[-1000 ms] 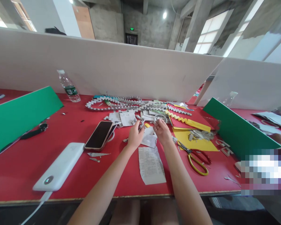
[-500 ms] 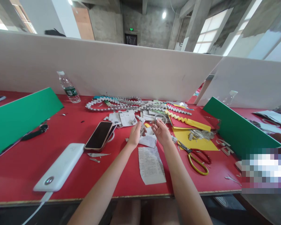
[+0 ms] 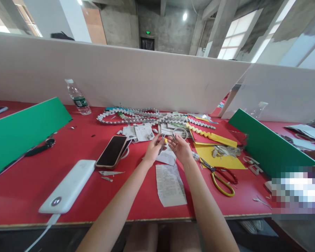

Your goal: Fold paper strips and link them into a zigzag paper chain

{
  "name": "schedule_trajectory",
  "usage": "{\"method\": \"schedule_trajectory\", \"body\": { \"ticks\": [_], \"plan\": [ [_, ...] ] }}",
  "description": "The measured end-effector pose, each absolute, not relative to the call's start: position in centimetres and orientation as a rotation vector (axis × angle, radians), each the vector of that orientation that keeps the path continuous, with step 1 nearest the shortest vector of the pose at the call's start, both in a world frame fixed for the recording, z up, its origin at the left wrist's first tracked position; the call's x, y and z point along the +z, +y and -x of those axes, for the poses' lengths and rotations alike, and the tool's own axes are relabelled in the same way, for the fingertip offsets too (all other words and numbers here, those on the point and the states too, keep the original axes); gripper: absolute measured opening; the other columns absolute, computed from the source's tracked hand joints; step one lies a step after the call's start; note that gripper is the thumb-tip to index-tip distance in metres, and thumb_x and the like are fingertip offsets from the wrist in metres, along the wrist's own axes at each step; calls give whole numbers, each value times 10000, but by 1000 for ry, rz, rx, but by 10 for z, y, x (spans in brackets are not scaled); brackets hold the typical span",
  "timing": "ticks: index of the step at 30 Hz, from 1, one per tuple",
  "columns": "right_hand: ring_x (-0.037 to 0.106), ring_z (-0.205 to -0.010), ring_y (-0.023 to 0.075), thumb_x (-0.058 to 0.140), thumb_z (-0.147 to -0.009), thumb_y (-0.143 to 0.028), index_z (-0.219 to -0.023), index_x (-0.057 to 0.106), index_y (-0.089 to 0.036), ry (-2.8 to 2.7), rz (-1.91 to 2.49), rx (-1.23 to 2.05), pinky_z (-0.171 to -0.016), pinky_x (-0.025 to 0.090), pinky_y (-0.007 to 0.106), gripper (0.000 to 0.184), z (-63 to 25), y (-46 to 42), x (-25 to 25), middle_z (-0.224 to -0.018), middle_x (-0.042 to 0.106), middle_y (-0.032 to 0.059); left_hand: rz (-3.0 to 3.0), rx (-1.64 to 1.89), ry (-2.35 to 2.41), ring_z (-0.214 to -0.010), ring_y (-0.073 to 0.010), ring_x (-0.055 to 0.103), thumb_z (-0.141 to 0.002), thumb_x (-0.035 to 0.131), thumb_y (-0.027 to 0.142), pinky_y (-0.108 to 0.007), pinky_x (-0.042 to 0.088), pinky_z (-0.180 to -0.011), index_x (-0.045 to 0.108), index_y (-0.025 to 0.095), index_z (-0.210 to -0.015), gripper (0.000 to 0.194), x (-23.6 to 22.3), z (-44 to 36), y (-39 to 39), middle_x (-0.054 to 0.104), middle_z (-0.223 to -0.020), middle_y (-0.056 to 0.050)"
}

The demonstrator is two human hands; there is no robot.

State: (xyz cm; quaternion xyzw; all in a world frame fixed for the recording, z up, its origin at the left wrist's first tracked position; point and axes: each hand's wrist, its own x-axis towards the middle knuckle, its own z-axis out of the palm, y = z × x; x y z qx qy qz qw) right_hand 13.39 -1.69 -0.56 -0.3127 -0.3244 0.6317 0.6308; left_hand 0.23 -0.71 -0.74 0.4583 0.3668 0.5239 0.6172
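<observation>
My left hand (image 3: 152,150) and my right hand (image 3: 181,149) are close together above the red table (image 3: 28,185), fingers pinched on a small folded strip of paper (image 3: 162,143) between them. Under the hands lies a white scrap of paper (image 3: 168,156), and nearer to me a printed receipt (image 3: 170,183). Behind the hands stretch long zigzag folded paper chains (image 3: 128,115), grey-white and one yellow (image 3: 210,135).
A phone (image 3: 111,151) and a white power bank (image 3: 68,186) lie on the left, scissors (image 3: 220,176) and yellow paper (image 3: 217,159) on the right. Green boards (image 3: 23,127) (image 3: 265,143) stand on both sides. A water bottle (image 3: 78,97) stands by the white partition (image 3: 133,75).
My hands have drawn a little closer together and shifted slightly on the paper strip. Everything else on the table lies as before.
</observation>
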Motion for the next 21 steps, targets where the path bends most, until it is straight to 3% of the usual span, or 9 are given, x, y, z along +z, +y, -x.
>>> {"method": "schedule_trajectory", "body": {
  "ticks": [5, 13, 21],
  "plan": [
    [667, -728, 152, 688, -645, -369, -859, 604, -239, -743, 715, 1453, -691, 533, 273, 264, -134, -17, -5, -802, 701, -2, -1091, 1207, 823, -577, -86, 576, -675, 700, 329, -233, 513, -595, 515, 227, -1169, 537, -6, -1, -10, 531, -661, 51],
    [665, -816, 175, 690, -656, -410, -863, 606, -227, -818, 806, 1245, -736, 531, 302, 289, -129, -14, -9, -909, 703, 35, -1045, 1228, 811, -597, -119, 582, -630, 724, 363, -297, 550, -560, 524, 218, -1054, 491, -3, 1, -12, 506, -664, 53],
    [660, -805, 199, 669, -690, -383, -827, 535, -232, -1003, 881, 1107, -727, 521, 337, 244, -121, -20, -5, -798, 697, 14, -1075, 1185, 823, -646, -131, 609, -621, 731, 367, -306, 558, -512, 499, 196, -1023, 495, 0, 2, -13, 541, -921, -22]
  ]
}}
